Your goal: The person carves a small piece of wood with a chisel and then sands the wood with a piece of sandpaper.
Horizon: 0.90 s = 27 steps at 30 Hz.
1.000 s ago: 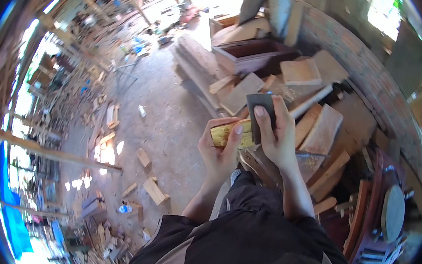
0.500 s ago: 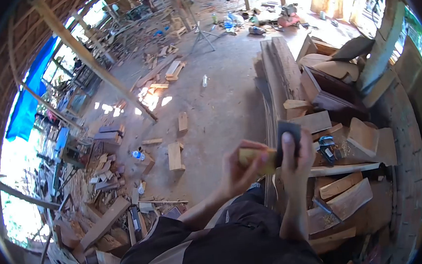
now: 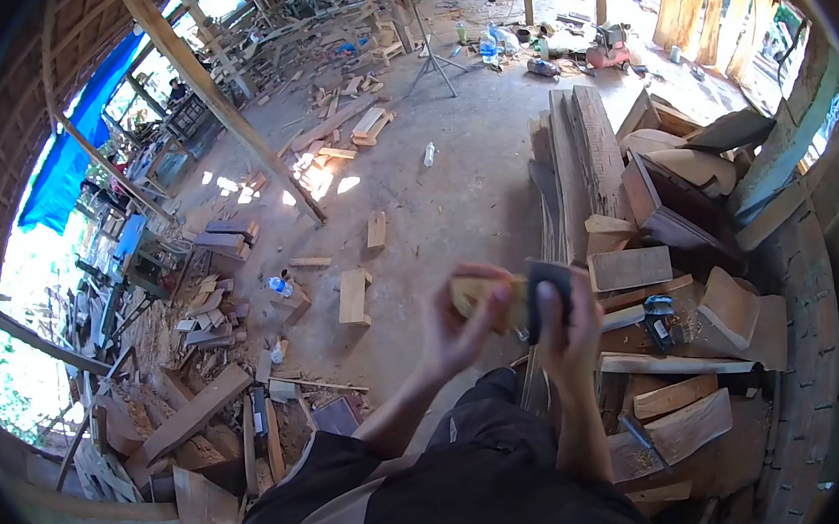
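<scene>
My left hand (image 3: 460, 328) is closed round a yellowish wooden piece (image 3: 482, 294), held in front of my lap. Right beside it, my right hand (image 3: 570, 329) grips a dark flat block (image 3: 549, 291), its thumb lying along the near face. The dark block is up against the right end of the yellowish piece, or very close to it; blur hides the exact contact. To the right of my hands, a black and blue tool (image 3: 658, 321) lies among wood shavings, with a chisel-like tool (image 3: 642, 432) on a curved board (image 3: 689, 433) nearer to me.
Long planks (image 3: 590, 157) stretch away ahead on the right, beside a dark wooden box (image 3: 674, 205). Wood blocks (image 3: 354, 296) and a plastic bottle (image 3: 429, 153) are on the floor. Scrap wood (image 3: 194, 416) is heaped at the left, near a slanting post (image 3: 227, 109). A tripod (image 3: 433, 61) stands farther off.
Both hands have shifted slightly left with their pieces, and the yellowish piece shows more of its face. The camera view has also turned, moving the background slightly right and down.
</scene>
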{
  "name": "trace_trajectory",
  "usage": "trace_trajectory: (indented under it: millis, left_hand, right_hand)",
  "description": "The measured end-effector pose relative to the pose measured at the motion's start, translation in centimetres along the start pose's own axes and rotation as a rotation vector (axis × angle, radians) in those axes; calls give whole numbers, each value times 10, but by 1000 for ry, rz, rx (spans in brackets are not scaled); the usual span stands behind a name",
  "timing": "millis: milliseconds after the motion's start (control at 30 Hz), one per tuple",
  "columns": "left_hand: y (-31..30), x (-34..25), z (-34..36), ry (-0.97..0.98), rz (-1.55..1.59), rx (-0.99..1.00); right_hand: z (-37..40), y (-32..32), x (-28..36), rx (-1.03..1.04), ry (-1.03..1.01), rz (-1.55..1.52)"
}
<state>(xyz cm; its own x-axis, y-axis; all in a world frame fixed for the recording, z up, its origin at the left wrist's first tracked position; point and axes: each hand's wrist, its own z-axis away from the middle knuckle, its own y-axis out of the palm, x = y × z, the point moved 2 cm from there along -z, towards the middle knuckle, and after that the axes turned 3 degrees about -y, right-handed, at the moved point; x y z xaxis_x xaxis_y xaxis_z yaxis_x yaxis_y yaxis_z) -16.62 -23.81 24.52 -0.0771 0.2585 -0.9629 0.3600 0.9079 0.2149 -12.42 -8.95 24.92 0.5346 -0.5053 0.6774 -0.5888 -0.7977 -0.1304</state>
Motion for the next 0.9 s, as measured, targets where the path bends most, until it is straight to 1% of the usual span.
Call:
trace_trajectory:
  millis: [33, 100, 133, 167, 233, 267, 300, 367, 433, 500, 567, 633, 667, 700, 767, 800, 833, 900]
  left_hand:
    - [4, 6, 3, -1, -1, -2]
    - [12, 11, 11, 195, -271, 96]
    - [8, 10, 10, 142, -233, 89]
    - [5, 6, 7, 147, -230, 81]
    - [1, -3, 3, -39, -78, -66]
    - [7, 5, 7, -20, 6, -56]
    - [9, 9, 11, -19, 2, -60]
    - [17, 14, 22, 149, -256, 59]
    - [10, 9, 18, 110, -216, 68]
    - [3, -2, 9, -23, -17, -106]
    - [7, -1, 12, 0, -74, -104]
    - [23, 10, 23, 245, -238, 76]
    - [24, 13, 28, 128, -213, 71]
    - [22, 10, 27, 128, -211, 80]
    - [13, 7, 17, -38, 36, -69]
    - [12, 0, 12, 63, -83, -114]
    - [14, 0, 15, 63, -86, -107]
    - [25, 5, 30, 65, -124, 45]
  right_hand:
    - [-7, -8, 3, 1, 1, -1]
    - [-12, -17, 4, 34, 298, -63]
    - [-7, -14, 3, 23, 263, -30]
    - [1, -8, 0, 30, 257, -32]
    - [9, 2, 4, 0, -70, 9]
    - [4, -5, 3, 29, -14, -8]
    - [-2, -11, 5, 29, -13, -13]
    - [-9, -23, 5, 73, 242, -15]
    - [5, -13, -2, 49, 223, 25]
    - [15, -3, 0, 80, -29, 0]
    - [5, -7, 4, 27, -34, -39]
    - [-7, -26, 10, 56, 228, -15]
    - [-6, -27, 8, 58, 220, -28]
    - [0, -25, 3, 50, 221, -23]
    - [15, -14, -2, 75, 40, -6]
    - [15, -10, 6, 70, 10, -55]
    - [8, -15, 10, 64, 11, -54]
    - [-4, -29, 13, 70, 250, -41]
